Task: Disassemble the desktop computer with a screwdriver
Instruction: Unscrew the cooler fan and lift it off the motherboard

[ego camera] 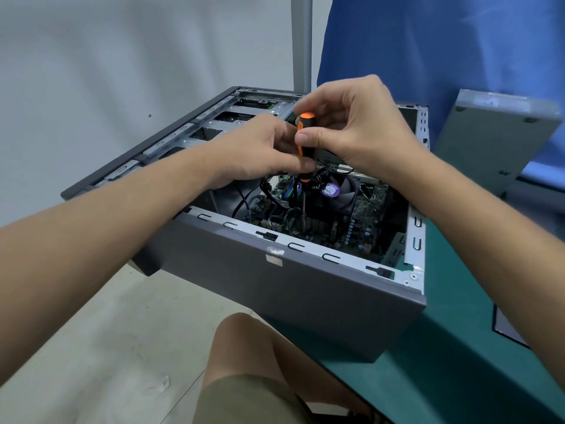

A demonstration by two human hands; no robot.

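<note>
Gripping the screwdriver [304, 178] two-handed
Left hand [260, 148] pinches its lower handle, right hand [357, 123] curls round the top; the computer case [275, 289] overhangs the counter's [443, 347] left edge.

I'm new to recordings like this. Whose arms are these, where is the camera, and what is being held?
There is no robot here. A person works with bare hands, and the one camera sits on their head, looking forward and down, so the arms reach in from the lower corners. An open computer case rests on a green table, its open side up, with boards, cables and a fan showing. Both hands hold one orange-and-black screwdriver upright: the left hand grips the lower handle and the right hand pinches the upper part. The shaft points down beside the fan, but the tip is hard to make out. A grey part stands to the right.
</note>
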